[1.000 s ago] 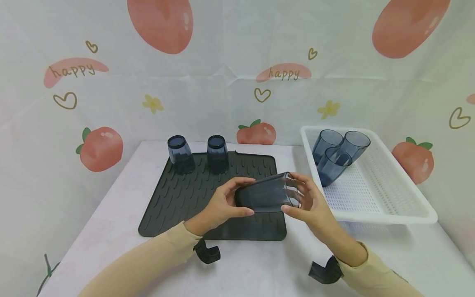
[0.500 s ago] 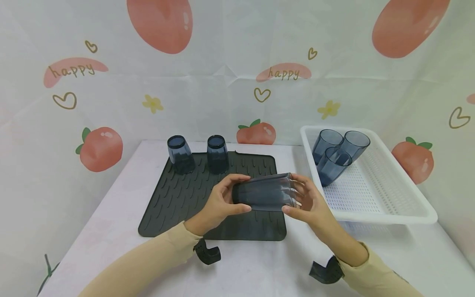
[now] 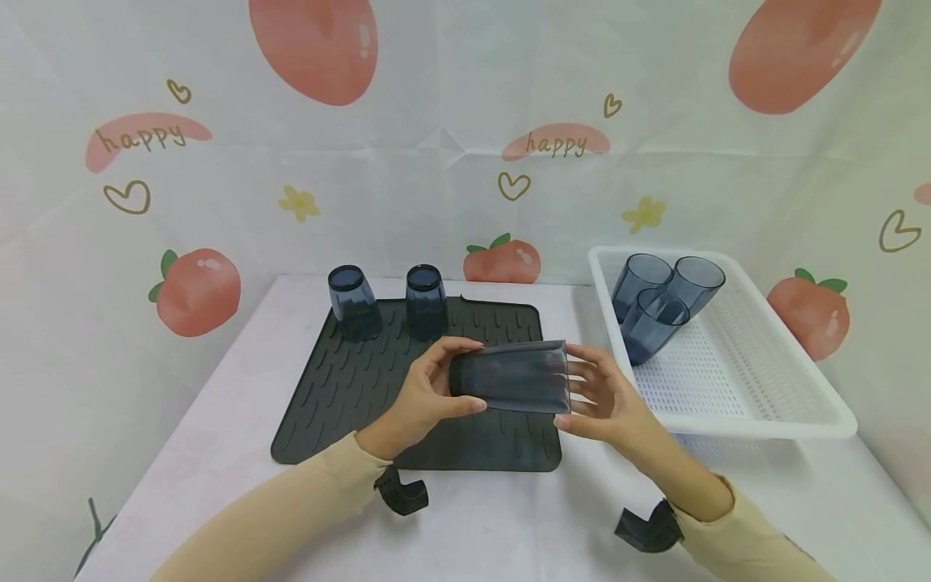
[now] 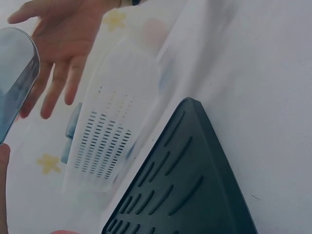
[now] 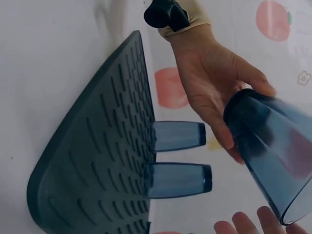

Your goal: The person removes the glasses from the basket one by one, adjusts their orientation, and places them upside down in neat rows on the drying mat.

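Note:
A blue-grey tinted drinking glass (image 3: 512,377) lies sideways in the air above the black drying mat (image 3: 349,404). My left hand (image 3: 435,388) grips its thick base between thumb and fingers, as the right wrist view also shows around the glass (image 5: 273,141). Beside the rim, my right hand (image 3: 607,396) is spread with its fingers extended; the left wrist view shows this right hand (image 4: 63,44) with a bare palm behind the glass (image 4: 14,73). Whether its fingertips still touch the rim is hard to tell.
Two matching glasses, one at left (image 3: 355,303) and another (image 3: 427,303), stand upside down along the mat's back edge. At right, a white perforated basket (image 3: 771,428) holds three more glasses (image 3: 655,323), leaning together in its back left corner. A printed cloth hangs behind the table.
The held glass has shifted slightly left with my left hand and turned so its open mouth no longer shows. My right hand has loosened from the rim, its fingers now outside the glass.

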The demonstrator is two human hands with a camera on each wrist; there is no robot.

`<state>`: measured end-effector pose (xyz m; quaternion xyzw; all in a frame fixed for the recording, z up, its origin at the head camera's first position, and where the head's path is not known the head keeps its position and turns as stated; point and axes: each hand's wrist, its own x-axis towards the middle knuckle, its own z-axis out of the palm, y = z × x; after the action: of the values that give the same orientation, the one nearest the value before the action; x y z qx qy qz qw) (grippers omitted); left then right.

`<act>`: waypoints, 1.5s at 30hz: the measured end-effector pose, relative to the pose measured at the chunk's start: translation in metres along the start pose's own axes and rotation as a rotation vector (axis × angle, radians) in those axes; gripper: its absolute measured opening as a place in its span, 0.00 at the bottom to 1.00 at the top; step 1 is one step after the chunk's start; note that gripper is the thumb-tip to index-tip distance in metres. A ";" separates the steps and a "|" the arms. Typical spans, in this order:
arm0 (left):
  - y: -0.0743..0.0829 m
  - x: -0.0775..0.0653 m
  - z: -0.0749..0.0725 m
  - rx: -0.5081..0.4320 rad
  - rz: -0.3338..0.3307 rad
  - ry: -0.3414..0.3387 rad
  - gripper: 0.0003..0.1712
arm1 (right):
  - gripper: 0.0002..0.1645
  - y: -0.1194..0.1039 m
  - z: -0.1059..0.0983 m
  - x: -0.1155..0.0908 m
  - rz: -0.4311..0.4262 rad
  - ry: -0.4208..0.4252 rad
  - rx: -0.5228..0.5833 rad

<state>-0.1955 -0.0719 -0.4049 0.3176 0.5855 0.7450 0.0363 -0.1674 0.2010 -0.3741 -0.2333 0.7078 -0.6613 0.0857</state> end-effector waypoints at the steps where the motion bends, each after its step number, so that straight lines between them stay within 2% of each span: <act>1: 0.000 0.000 0.000 0.002 0.000 0.000 0.38 | 0.47 0.001 -0.001 0.000 0.010 -0.005 -0.012; 6: 0.002 0.000 -0.002 0.004 -0.003 0.021 0.38 | 0.48 0.010 -0.004 -0.002 0.079 -0.058 -0.086; 13: 0.004 0.001 -0.003 0.006 0.014 0.039 0.37 | 0.29 0.020 -0.007 -0.004 0.142 -0.212 -0.166; 16: 0.004 0.001 -0.004 0.004 0.016 0.041 0.37 | 0.26 0.023 -0.007 -0.004 0.164 -0.248 -0.209; 22: 0.004 0.002 -0.007 0.012 0.011 0.059 0.38 | 0.23 0.028 -0.004 -0.004 0.149 -0.297 -0.250; 28: 0.005 0.002 -0.008 0.073 0.014 0.094 0.38 | 0.21 0.029 -0.003 -0.004 0.132 -0.319 -0.254; 35: 0.004 0.003 -0.010 0.133 -0.014 0.166 0.42 | 0.20 0.028 -0.001 -0.006 0.154 -0.324 -0.245; 45: 0.000 0.009 -0.013 0.122 0.011 0.230 0.42 | 0.20 0.026 0.000 -0.006 0.152 -0.321 -0.249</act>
<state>-0.2093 -0.0787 -0.4018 0.2347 0.6283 0.7397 -0.0546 -0.1681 0.2041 -0.4008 -0.2902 0.7768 -0.5148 0.2176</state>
